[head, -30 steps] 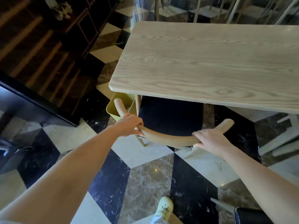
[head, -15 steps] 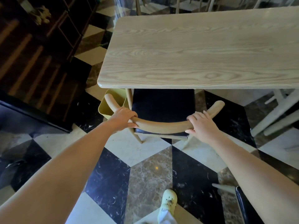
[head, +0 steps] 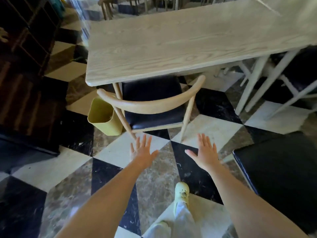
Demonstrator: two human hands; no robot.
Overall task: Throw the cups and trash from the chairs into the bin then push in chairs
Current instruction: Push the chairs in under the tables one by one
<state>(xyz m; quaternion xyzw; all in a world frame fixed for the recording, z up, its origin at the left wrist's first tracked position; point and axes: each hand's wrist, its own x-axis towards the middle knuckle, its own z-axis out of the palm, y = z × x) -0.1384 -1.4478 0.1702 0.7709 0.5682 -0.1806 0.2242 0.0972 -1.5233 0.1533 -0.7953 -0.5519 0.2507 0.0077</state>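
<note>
Fingers (head: 144,143) of left hand (head: 143,152) and right hand (head: 205,155) are spread, empty; chair (head: 151,104) sits just beyond them, seat partly under worktop (head: 171,40), bin (head: 104,117) beside it. Pushing-in seems finished here; next, turn to second chair (head: 277,177) at right.

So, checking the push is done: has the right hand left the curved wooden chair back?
Yes: the right hand has drawn back from the pale wooden table, off the curved wooden chair back.

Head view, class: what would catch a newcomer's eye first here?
The left hand and right hand hover open over the checkered floor, touching nothing. Beyond them a wooden chair sits partly under the pale table, a yellow bin beside it.
</note>
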